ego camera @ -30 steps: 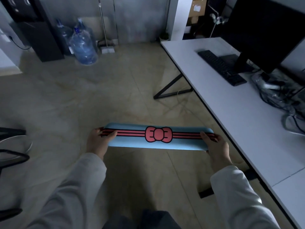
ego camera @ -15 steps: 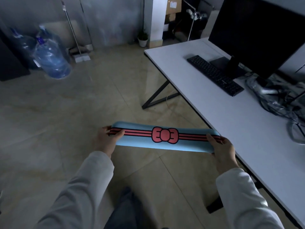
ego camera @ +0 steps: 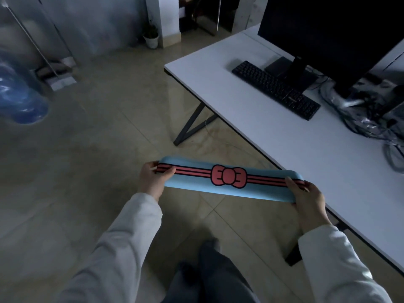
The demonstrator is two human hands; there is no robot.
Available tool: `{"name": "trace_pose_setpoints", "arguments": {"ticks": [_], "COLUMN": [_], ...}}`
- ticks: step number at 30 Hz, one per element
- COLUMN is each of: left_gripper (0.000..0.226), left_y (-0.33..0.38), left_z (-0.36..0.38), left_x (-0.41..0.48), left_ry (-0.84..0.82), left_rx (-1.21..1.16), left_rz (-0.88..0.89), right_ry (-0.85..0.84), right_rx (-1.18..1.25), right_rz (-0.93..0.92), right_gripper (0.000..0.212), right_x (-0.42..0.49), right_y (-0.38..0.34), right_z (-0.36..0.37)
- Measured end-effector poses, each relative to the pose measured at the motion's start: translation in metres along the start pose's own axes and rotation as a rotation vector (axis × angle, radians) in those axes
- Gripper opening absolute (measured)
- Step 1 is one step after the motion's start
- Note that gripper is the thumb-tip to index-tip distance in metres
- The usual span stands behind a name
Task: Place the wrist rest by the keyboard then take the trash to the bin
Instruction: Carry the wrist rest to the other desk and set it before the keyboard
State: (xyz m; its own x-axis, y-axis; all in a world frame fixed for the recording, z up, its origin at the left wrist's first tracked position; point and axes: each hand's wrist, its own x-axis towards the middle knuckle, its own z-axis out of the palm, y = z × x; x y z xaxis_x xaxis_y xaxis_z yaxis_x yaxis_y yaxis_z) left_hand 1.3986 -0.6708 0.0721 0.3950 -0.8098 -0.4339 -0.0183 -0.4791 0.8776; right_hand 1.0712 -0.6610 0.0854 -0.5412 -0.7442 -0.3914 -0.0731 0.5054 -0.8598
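Note:
A long light-blue wrist rest [ego camera: 196, 186] with red stripes and a red bow is held level over the floor, just left of the desk's near edge. My left hand [ego camera: 152, 179] grips its left end and my right hand [ego camera: 307, 196] grips its right end. A black keyboard [ego camera: 275, 88] lies slantwise on the white desk [ego camera: 306, 154], in front of the monitor stand. No trash or bin is in sight.
A dark monitor [ego camera: 323, 29] stands behind the keyboard, with a tangle of cables [ego camera: 369, 119] to its right. On the tiled floor are a blue water jug [ego camera: 19, 97] at far left, a broom [ego camera: 52, 71], and a small potted plant [ego camera: 150, 38].
The view has swung right and closer to the desk. Both hands still hold the wrist rest, now nearer the desk edge; the keyboard looks closer.

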Motion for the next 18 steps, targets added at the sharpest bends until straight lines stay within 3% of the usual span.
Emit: {"name": "trace_pose_setpoints", "arguments": {"ticks": [5,10,18], "left_gripper": [0.035,0.050,0.047], "left_y": [0.023,0.062,0.121], "left_z": [0.037,0.079,0.151], "left_x": [0.044,0.099,0.171], "left_ry": [-0.016,-0.028,-0.041], "left_rx": [0.013,0.097,0.140], "left_rz": [-0.021,0.031,0.084], "right_ry": [0.061,0.114,0.187], "right_rx": [0.013,0.099,0.259], "right_rz": [0.059,0.090,0.140], "right_gripper": [0.043,0.037,0.035], "right_x": [0.040,0.093,0.168], "right_y": [-0.007,-0.031,-0.077], "right_z": [0.012,0.028,0.043]}}
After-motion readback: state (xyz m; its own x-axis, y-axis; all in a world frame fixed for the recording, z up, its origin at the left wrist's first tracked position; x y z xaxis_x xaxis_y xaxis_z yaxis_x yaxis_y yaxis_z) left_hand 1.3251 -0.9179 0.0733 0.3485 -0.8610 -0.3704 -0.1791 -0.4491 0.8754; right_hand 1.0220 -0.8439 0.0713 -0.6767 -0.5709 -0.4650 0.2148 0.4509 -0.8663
